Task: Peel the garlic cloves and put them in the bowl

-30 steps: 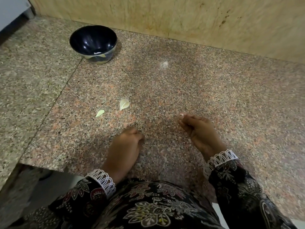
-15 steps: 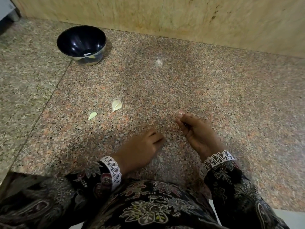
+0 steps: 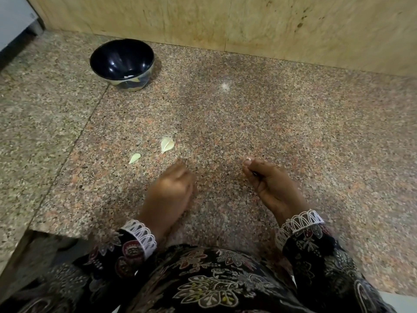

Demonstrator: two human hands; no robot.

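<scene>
A dark bowl (image 3: 137, 81) stands at the far left of the granite counter, with a pale bit showing inside. Two pale garlic pieces lie in the middle: a larger clove (image 3: 167, 143) and a smaller one (image 3: 134, 158). My left hand (image 3: 169, 195) hovers just behind them, blurred, fingers curled in, knuckles a short way from the larger clove; nothing shows in it. My right hand (image 3: 270, 188) rests to the right, thumb and fingers pinched on a tiny white garlic bit (image 3: 248, 158) at the fingertips.
A tan stone wall (image 3: 248, 26) closes the counter's far side. The counter edge (image 3: 56, 232) drops off at the lower left. A white speck (image 3: 225, 86) lies toward the back. A white appliance corner (image 3: 13, 21) sits at the upper left.
My left hand has swung left and slightly forward, closer to the two garlic pieces, and its fingers have curled in. My right hand has stayed put with the same pinch.
</scene>
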